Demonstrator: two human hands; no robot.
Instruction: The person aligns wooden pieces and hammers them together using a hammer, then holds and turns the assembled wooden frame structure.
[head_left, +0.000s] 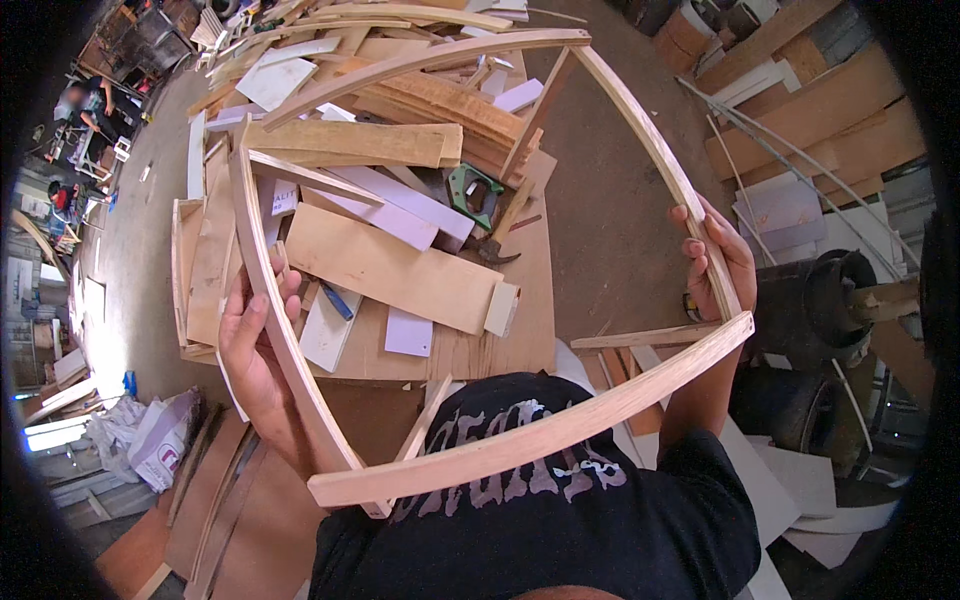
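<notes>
A rectangular frame of pale wooden strips (532, 420) is held up between my two hands, in front of my chest and partly over the workbench. Its strips overlap at the corners, and short wooden legs (536, 112) extend from them. My left hand (251, 345) grips the left strip (274, 300) near its middle, thumb on the near side and fingertips curled around it. On the opposite side, my right hand (720, 259) wraps around the right strip (667, 161), close to the near right corner. Part of each hand's grip is hidden behind the wood.
Below the frame, the plywood workbench top (529, 322) carries a claw hammer (511, 217), a green-handled saw (476, 196), a blue-handled tool (337, 301) and many offcuts (397, 266). Boards (810, 142) and a black drum (814, 307) stand at right. People (94, 112) are far left.
</notes>
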